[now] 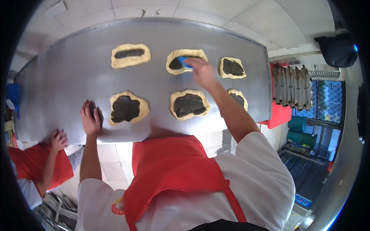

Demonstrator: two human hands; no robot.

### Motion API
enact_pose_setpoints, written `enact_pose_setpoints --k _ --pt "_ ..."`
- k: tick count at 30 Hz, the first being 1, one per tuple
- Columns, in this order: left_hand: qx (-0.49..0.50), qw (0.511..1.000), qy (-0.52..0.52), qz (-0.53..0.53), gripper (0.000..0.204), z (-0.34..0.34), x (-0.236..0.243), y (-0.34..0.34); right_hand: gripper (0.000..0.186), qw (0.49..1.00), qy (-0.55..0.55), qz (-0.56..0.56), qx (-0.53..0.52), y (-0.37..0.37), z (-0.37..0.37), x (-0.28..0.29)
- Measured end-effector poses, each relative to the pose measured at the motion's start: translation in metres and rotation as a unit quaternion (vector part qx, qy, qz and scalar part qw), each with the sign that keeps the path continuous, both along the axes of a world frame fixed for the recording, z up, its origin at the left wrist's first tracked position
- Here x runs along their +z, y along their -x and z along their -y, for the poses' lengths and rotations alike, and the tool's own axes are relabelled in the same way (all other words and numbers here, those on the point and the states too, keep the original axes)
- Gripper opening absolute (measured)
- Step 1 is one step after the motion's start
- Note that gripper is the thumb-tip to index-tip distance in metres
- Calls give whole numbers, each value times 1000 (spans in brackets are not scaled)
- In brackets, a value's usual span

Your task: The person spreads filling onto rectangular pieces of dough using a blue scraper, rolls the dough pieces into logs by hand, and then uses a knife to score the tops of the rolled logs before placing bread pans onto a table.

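Observation:
My right hand [203, 72], slightly blurred, is closed on a blue scraper [184, 62]. The scraper's blade lies against dark filling [175, 64] on the back middle piece of pale dough [189, 53]. My left hand [91, 120] rests with fingers stretched out on the table near its front edge, left of the front left dough piece [144, 109]. That piece, the front middle one [189, 93] and the back right one [232, 76] bear broad dark patches. On the back left dough [131, 63] the filling is a narrow strip. My right forearm partly covers the front right piece [243, 93].
A steel table [77, 73] spans the view. Another person's hand [59, 140] touches its front left edge. A blue object [13, 95] sits at the left end. Stacked metal pans [291, 87] stand on something red [280, 115] beyond the right end.

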State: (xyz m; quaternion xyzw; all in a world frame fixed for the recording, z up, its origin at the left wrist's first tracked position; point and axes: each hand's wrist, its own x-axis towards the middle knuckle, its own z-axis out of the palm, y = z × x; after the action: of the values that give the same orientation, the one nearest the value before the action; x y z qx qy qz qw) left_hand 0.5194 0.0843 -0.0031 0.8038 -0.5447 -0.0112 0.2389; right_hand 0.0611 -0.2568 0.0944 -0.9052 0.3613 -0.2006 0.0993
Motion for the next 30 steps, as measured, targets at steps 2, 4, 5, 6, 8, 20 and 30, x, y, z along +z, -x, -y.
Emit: enact_pose_setpoints --k 2,4,5,6,8,20,30 --pt "-8 1000 2 -8 47 7 2 -3 48 999 32 -9 5 25 22 -3" --pt "-6 1000 -8 1 47 6 2 -3 52 999 7 -40 19 29 28 -26" --pt "-7 1000 -14 6 47 6 2 -4 54 998 -6 -55 26 33 28 -39" --pt "-10 1000 -19 13 47 2 1 -7 56 999 -42 -31 0 29 19 -48" --pt "-12 999 -21 20 48 3 3 -5 56 997 -66 -20 -16 35 -4 -55" --pt "4 999 -30 30 49 7 -5 -7 58 999 -23 4 43 90 16 -20" --pt "20 995 -65 66 56 -4 -14 -15 41 986 -126 -98 -42 77 117 28"
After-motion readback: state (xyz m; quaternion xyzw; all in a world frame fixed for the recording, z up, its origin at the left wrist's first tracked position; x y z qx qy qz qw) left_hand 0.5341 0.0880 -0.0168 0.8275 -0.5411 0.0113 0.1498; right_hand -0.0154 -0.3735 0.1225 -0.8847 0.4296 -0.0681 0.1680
